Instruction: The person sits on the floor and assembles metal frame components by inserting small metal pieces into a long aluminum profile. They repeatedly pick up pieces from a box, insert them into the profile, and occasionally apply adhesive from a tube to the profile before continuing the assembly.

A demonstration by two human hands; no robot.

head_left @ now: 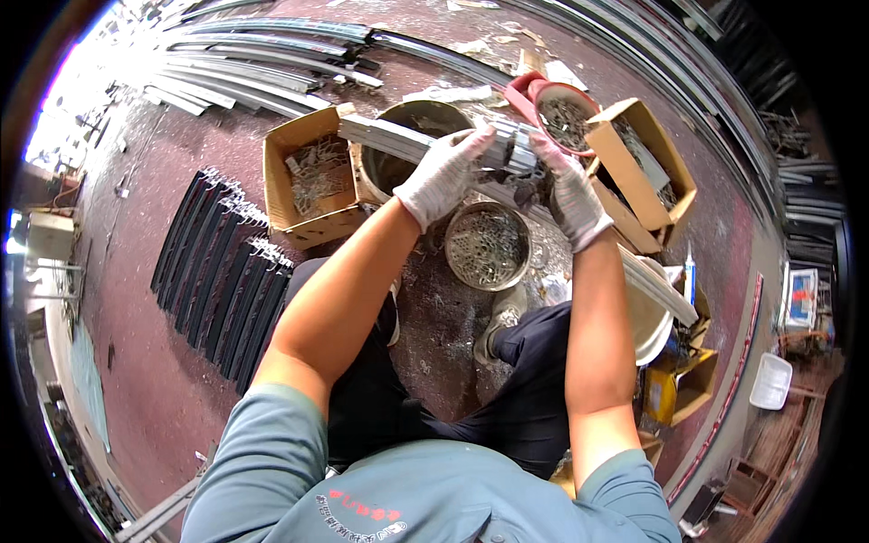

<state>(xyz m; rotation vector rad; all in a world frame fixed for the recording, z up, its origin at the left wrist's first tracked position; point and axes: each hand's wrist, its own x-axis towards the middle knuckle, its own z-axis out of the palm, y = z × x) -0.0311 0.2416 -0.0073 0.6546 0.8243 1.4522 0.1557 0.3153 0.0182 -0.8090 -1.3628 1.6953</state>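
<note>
Both my hands wear pale, lightly striped work gloves. My left hand [445,179] grips a bundle of grey metal profiles [385,138] from below, with the thumb along the top. At the right end of that bundle is my right hand [577,199], its fingers bent around a small dark piece [523,192] whose kind I cannot make out. A long grey bar [665,291] slants beneath my right wrist. Between my feet, under the hands, stands a round metal tin [489,285] full of small metal parts.
Cardboard boxes [312,237] [679,204] with loose parts flank me. A large bucket [371,167] and a red bucket [529,90] stand beyond my hands. A row of black profiles [213,281] lies on the left floor; long metal lengths [262,77] lie farther off.
</note>
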